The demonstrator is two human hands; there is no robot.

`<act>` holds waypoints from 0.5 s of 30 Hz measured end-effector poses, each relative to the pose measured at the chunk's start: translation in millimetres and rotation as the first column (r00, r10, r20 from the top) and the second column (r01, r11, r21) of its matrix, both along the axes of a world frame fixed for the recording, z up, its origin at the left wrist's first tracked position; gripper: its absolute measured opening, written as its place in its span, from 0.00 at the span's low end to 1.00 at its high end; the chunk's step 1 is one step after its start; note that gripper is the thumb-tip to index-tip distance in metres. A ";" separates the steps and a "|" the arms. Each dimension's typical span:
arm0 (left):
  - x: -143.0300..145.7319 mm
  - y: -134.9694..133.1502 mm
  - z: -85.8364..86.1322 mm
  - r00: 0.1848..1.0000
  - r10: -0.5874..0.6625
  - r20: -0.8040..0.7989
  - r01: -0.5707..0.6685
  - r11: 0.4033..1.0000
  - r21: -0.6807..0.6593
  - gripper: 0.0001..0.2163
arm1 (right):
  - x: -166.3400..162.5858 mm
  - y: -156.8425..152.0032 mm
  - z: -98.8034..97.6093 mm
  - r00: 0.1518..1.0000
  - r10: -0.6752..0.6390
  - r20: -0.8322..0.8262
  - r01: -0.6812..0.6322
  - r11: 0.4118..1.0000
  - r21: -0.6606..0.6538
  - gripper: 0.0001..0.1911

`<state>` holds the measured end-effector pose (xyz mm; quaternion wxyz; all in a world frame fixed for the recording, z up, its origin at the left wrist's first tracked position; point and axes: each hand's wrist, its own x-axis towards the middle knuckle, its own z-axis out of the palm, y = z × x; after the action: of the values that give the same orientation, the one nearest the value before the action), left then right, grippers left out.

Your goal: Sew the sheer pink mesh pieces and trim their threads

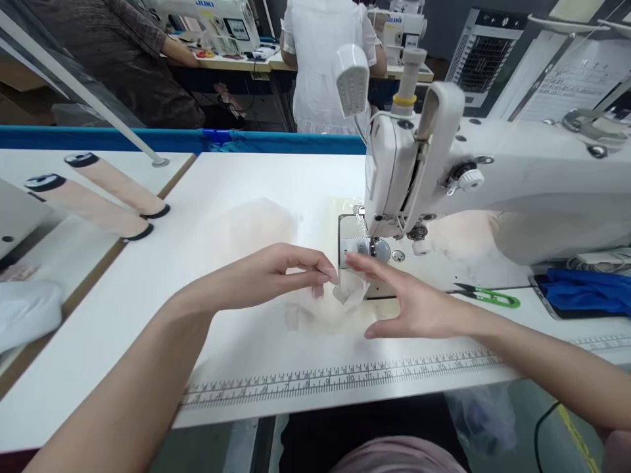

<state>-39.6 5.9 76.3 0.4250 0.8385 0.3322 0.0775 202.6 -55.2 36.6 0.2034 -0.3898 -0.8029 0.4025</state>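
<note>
A small, crumpled piece of sheer white fabric (345,293) lies on the white table just in front of the sewing machine's needle plate (362,249). My left hand (286,272) comes in from the left with curled fingers, its fingertips pinching the fabric's left edge. From the right, my right hand (409,302) reaches in with fingers stretched out towards the same piece, fingertips at its top by the presser foot. The white sewing machine (444,177) stands right behind both hands.
Green thread snips (493,297) and a blue cloth (586,292) lie right of the hands. A printed ruler strip (345,378) runs along the table's front edge. Two cardboard tubes (98,197) lie at the left. Two people work at machines in the background.
</note>
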 end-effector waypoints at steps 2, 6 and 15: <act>-6.5 0.3 4.1 1.000 -0.006 0.013 0.006 1.000 -0.020 0.11 | -12.9 10.0 6.2 0.986 0.065 -0.155 -0.096 0.975 -0.200 0.40; -30.7 -1.2 7.7 0.996 0.068 0.056 -0.064 0.995 -0.078 0.10 | -37.8 32.8 6.9 0.934 0.046 -0.353 -0.210 0.871 -0.444 0.24; -94.6 -14.3 -8.3 0.940 0.334 0.078 -0.320 0.936 -0.148 0.10 | -97.2 42.3 8.5 0.871 0.012 -0.491 -0.257 0.863 -0.435 0.14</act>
<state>-134.2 -8.4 68.0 0.4775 0.7363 0.4494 0.1672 105.4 -12.9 45.0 0.2583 -0.2594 -0.6274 0.6873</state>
